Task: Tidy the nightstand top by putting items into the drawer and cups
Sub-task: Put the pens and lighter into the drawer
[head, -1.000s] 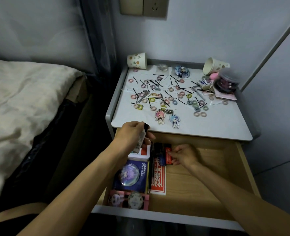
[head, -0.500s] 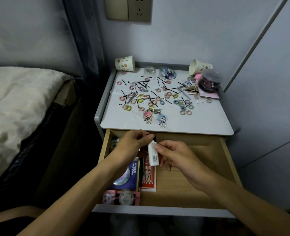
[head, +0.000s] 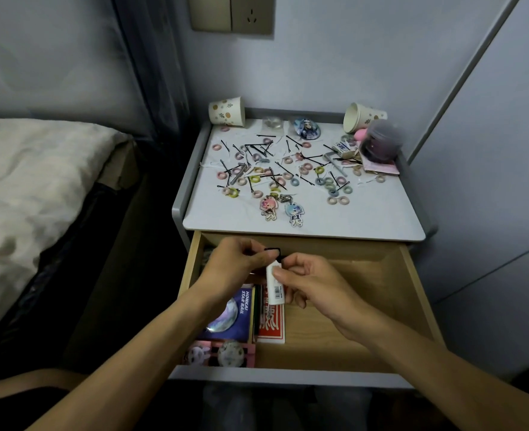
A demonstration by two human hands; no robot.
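Both hands meet above the open drawer [head: 412, 290]: the right hand [head: 314, 286] grips a small white tube [head: 275, 290], and the left hand [head: 236, 264] pinches its black top end. Hair ties [head: 333, 192], pins [head: 258, 147] and keychains [head: 269, 208] litter the nightstand top [head: 350, 220] behind.

Both forearms are bare along their whole visible length, the left hand [head: 238, 262] and right hand [head: 313, 284] bare too, with short nails on the fingers [head: 277, 272]. At 8 o'clock a bare leg [head: 24, 382] shows above black fabric [head: 24, 409]; which garment cannot be told.
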